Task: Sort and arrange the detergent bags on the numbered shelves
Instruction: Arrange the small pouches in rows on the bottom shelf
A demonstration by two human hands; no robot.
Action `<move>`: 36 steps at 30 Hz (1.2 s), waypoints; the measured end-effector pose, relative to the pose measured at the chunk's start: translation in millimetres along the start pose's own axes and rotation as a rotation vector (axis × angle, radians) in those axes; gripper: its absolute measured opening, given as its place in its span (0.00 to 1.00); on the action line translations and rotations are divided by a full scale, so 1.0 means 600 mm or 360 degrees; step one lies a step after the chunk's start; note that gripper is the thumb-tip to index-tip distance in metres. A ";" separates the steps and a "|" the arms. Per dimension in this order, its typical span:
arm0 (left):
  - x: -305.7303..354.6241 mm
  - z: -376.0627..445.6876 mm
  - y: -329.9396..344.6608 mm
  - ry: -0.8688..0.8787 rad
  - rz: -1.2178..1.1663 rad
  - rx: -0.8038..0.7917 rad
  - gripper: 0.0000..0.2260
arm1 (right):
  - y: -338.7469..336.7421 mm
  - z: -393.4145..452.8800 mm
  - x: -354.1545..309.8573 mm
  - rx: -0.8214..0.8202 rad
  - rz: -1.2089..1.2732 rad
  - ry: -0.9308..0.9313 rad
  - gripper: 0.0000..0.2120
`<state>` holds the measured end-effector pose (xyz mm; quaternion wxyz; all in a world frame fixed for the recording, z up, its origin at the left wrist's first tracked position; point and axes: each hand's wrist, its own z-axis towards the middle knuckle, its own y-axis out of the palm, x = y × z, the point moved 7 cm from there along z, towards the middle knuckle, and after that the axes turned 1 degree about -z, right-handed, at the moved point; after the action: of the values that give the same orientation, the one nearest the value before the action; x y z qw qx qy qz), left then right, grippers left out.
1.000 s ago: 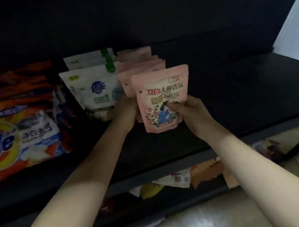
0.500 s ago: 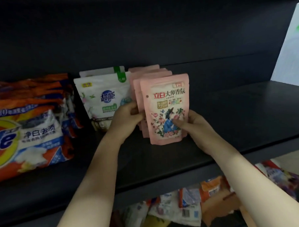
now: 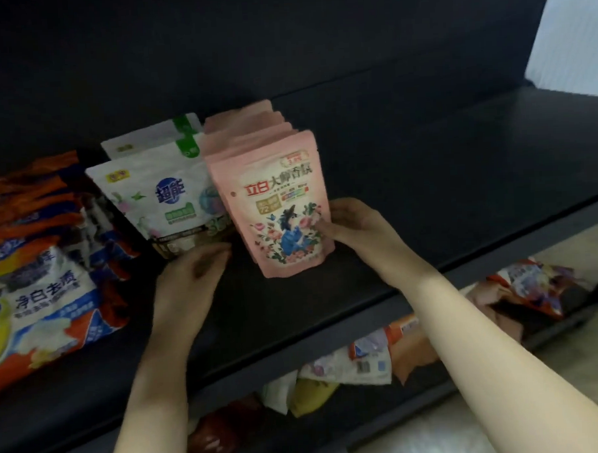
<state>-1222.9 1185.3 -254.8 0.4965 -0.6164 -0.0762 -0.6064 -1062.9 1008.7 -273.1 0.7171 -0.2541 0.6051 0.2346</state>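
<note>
While pink pouches (image 3: 276, 206) stand in a row at shelf (image 3: 460, 185) centre, right hand (image 3: 350, 224) pinches the front one's 3 o'clock edge.
Soft, light, slick film, likely floppy: grip side seams. Left hand (image 3: 193, 275), 8 o'clock, open, empty.

Dark shelf (image 3: 443, 185) is carrying three groups. White pouches (image 3: 159, 201) are standing upright as landmark. Orange detergent bags (image 3: 35, 272) are lying stacked to their left. Pink pouches (image 3: 276, 200) are standing in a row just right, touching them.
</note>
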 end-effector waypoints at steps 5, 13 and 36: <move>0.035 -0.094 0.030 0.0144 0.0775 -0.0106 0.13 | -0.062 -0.089 -0.007 0.0198 -0.0604 0.0047 0.18; 0.297 -0.232 0.141 0.0956 0.0973 -0.0824 0.08 | -0.155 -0.299 -0.153 -0.0004 -0.1471 0.0044 0.19; 1.185 -0.034 -0.601 0.1886 0.1009 0.0355 0.17 | -0.138 -0.196 -1.313 0.0635 -0.1947 -0.0808 0.16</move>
<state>-1307.7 988.4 513.2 0.6686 -0.1179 0.3308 -0.6554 -1221.8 846.9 494.9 0.8731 -0.3502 0.1980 -0.2756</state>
